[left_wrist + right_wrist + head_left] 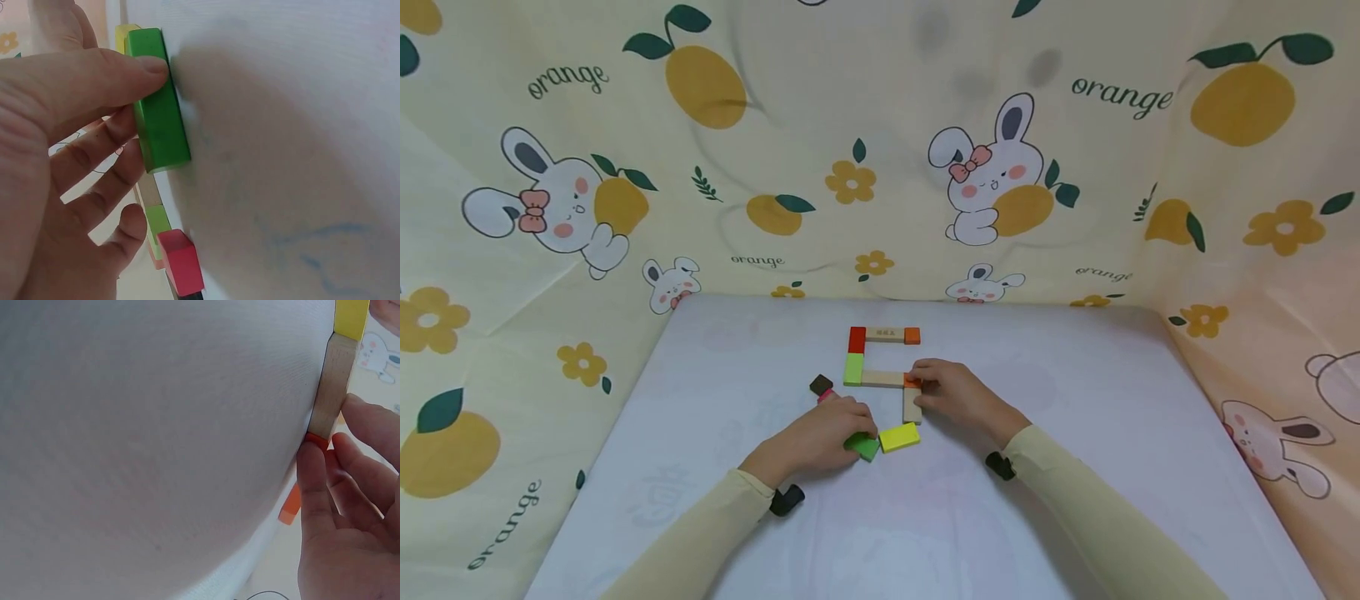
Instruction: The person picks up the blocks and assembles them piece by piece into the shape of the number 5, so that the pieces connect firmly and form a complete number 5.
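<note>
My left hand pinches a green block, with the thumb across its face in the left wrist view. Close to the green block's right end, a yellow block lies tilted. The fingertips of my right hand are at both sides of a small orange block; the thumb rests beside a plain wooden block. That wooden block runs from the orange block towards the yellow one. Another wooden block reaches left to a light green block.
Beyond the hands, a red block, a wooden block with lettering and an orange block continue the line. Beside my left hand lie a dark block and a pinkish-red block. Patterned cloth surrounds the white table.
</note>
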A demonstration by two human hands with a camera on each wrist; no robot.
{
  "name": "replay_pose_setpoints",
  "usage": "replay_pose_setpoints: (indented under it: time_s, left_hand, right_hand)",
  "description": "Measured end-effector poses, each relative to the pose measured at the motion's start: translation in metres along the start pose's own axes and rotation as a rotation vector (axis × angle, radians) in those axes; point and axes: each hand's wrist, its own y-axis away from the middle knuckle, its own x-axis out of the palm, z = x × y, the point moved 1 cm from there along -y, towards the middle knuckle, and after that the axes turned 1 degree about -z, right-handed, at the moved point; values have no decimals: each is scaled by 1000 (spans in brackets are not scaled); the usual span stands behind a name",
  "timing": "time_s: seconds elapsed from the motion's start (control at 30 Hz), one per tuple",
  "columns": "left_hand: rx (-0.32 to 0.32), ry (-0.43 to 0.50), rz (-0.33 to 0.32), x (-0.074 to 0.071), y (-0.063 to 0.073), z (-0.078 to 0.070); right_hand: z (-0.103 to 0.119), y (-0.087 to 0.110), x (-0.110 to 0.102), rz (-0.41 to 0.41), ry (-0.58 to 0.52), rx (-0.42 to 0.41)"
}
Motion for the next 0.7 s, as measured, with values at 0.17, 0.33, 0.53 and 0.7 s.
replay_pose_setpoints:
  time_s: [0.17,0.33,0.53,0.7]
  left_hand:
    - [-15,27,18,0,-1,0]
    - [-19,39,23,0,-1,0]
    - [-15,53,22,-1,0,0]
    - [-10,69,18,-1,-1,0]
  right_hand:
    - [0,-1,1,1,9,13]
    - [0,-1,1,6,9,20]
    - [0,-1,1,1,11,26]
    - [0,-1,0,-1,18,18]
